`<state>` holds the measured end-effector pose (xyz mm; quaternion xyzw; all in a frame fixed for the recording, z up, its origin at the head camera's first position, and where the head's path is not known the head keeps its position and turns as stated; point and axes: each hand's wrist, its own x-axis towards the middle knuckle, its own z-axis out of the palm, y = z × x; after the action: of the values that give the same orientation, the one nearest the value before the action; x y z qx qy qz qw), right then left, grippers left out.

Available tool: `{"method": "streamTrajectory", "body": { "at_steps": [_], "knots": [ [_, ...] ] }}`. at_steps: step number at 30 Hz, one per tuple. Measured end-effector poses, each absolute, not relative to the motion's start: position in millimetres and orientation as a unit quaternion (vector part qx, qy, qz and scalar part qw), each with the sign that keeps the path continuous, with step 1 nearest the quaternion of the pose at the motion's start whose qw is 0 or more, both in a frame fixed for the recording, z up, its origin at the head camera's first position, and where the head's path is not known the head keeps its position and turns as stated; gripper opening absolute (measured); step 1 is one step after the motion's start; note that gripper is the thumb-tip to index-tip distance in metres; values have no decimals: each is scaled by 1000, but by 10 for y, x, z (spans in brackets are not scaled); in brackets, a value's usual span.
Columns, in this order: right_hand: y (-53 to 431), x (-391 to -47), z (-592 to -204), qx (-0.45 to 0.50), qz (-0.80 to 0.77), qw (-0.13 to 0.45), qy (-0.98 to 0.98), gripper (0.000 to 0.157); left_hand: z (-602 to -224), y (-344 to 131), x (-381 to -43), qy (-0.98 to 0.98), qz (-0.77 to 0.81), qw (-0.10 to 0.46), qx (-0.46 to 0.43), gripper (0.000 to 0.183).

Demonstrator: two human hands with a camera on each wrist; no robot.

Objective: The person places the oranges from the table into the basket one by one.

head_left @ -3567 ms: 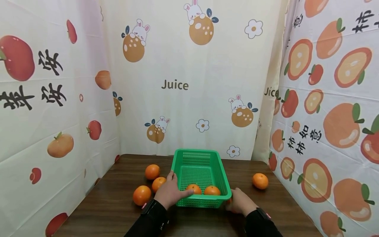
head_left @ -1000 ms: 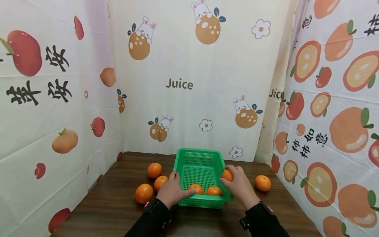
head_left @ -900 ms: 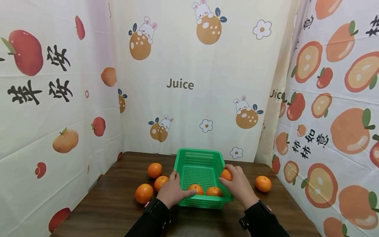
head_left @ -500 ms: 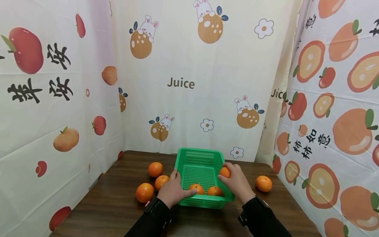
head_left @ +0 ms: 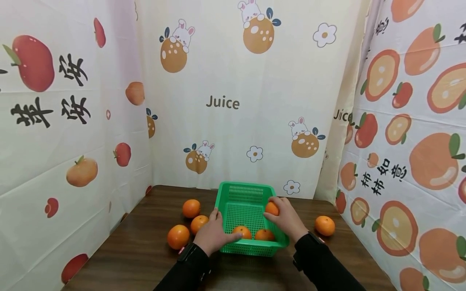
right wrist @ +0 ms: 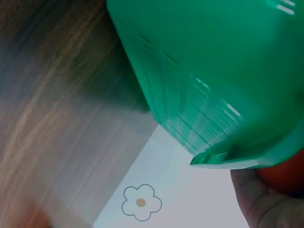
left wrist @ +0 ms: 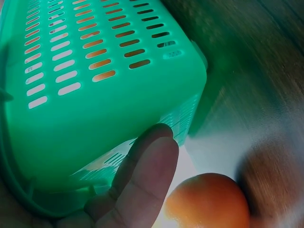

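Note:
A green plastic basket (head_left: 251,194) with slotted walls stands on the brown table. My left hand (head_left: 212,235) grips its near left corner, the thumb over the front rim and the fingers (left wrist: 147,175) along the outer left wall. Above the basket's right side, my right hand (head_left: 285,216) holds an orange (head_left: 271,208) between thumb and fingers. In the right wrist view that orange (right wrist: 285,175) is partly hidden by the basket rim. Two oranges lie inside at the front, a left one (head_left: 242,232) and a right one (head_left: 264,235).
Left of the basket lie three oranges: a far one (head_left: 191,208), a middle one (head_left: 199,223) close to my left hand, and a near one (head_left: 178,237). Another orange (head_left: 325,225) lies to the right. Printed curtains (head_left: 225,133) enclose the table (head_left: 138,242) at back and sides.
My right hand was low beside the basket's right wall, then came up with an orange and moved left over the rim. My left hand keeps its hold on the basket.

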<state>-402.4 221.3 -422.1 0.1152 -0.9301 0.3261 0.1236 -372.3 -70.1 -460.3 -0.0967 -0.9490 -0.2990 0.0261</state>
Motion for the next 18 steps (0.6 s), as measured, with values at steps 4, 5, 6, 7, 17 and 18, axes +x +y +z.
{"method": "streamTrajectory", "body": {
  "at_steps": [4,5,6,7,17,18],
  "knots": [
    [2212,-4094,-4224,116,322,119,-932,53,-4608,-703,-3717,-947,-304,28,-97,121],
    [2209,-4110,-4217,114,322,117,-933,53,-4604,-705,-3716,-948,-303,29,-97,121],
    [2208,-4125,-4209,113,321,115,-933,53,-4601,-706,-3713,-947,-304,30,-98,121],
    [2208,-4133,-4199,113,321,113,-934,54,-4600,-707,-3711,-947,-304,31,-98,121],
    [2254,-4226,-4149,167,300,61,-937,46,-4596,-710,-3683,-948,-299,24,-104,121],
    [2259,-4229,-4142,174,298,54,-937,46,-4600,-708,-3684,-948,-299,24,-104,121]
  ]
}}
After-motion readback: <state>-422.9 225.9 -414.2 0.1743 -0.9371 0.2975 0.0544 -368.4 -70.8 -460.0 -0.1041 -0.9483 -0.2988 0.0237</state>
